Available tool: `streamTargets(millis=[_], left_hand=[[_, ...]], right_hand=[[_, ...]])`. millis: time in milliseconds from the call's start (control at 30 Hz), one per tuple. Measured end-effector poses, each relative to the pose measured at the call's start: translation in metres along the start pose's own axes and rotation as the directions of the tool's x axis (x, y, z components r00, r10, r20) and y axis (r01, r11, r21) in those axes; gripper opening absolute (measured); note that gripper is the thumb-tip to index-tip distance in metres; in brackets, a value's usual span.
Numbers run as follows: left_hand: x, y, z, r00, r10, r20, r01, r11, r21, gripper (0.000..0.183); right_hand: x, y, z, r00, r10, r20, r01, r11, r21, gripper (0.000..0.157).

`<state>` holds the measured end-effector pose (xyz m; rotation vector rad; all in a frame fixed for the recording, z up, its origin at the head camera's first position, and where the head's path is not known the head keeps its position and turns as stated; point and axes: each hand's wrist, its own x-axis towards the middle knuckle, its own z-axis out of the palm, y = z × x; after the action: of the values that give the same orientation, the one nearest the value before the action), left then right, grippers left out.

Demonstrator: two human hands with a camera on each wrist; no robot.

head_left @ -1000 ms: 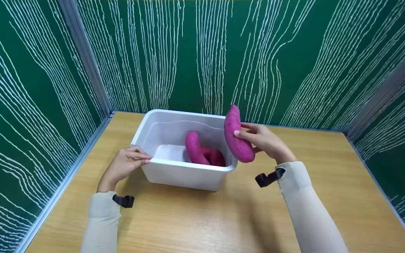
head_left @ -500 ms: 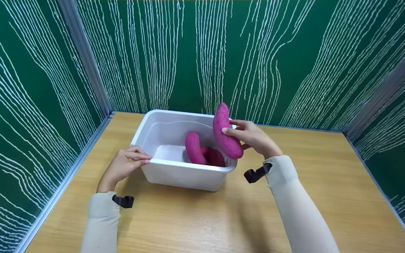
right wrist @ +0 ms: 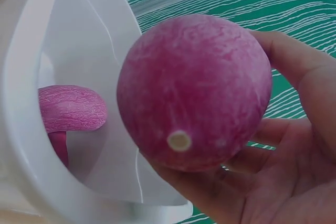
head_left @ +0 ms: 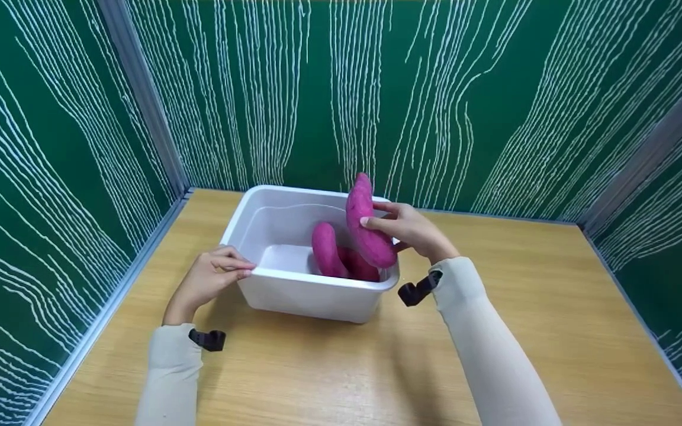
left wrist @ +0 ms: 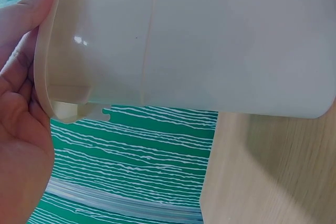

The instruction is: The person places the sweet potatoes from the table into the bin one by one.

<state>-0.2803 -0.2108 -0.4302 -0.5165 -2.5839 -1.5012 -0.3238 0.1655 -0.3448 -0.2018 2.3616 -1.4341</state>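
Observation:
My right hand (head_left: 415, 231) grips a pinkish-purple sweet potato (head_left: 364, 228), thumb on its near side and fingers behind. It tilts, narrow tip up, over the right end of the white plastic bin (head_left: 311, 296). In the right wrist view the sweet potato's blunt end (right wrist: 194, 87) faces the camera, with a pale round spot. My left hand (head_left: 214, 275) pinches the bin's rim at the near left corner; the left wrist view has its fingers at the rim (left wrist: 42, 66). Inside the bin lie another sweet potato (head_left: 326, 248) and a dark red, partly hidden object (head_left: 360, 267).
The bin stands on a wooden table (head_left: 293, 378). Green panels (head_left: 341, 89) with white wavy lines enclose the back and both sides, joined by grey metal posts (head_left: 142, 94). A small black camera (head_left: 418, 290) sits on the right wrist, another (head_left: 208, 340) on the left.
My right hand has carried the sweet potato leftward, from beyond the bin's right rim to over its inside. The left hand and the bin have stayed put.

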Motion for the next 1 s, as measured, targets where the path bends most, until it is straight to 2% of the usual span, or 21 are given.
streamTargets(millis=[367,733,1000], left_hand=[[0.000,-0.001,0.000,1.000,0.006,0.000,-0.006,1.000,-0.017,0.012],[0.000,0.002,0.000,0.999,-0.038,0.007,0.038,0.999,-0.018,0.012],[0.001,0.000,0.000,1.000,-0.020,0.008,0.020,1.000,-0.011,0.012]], right_hand=[[0.009,0.002,0.007,1.000,0.015,0.005,-0.015,1.000,0.011,0.074],[0.009,-0.001,0.010,1.000,0.019,0.025,-0.020,0.999,0.025,0.074],[0.010,0.004,0.010,0.999,0.018,0.029,-0.019,1.000,0.021,0.076]])
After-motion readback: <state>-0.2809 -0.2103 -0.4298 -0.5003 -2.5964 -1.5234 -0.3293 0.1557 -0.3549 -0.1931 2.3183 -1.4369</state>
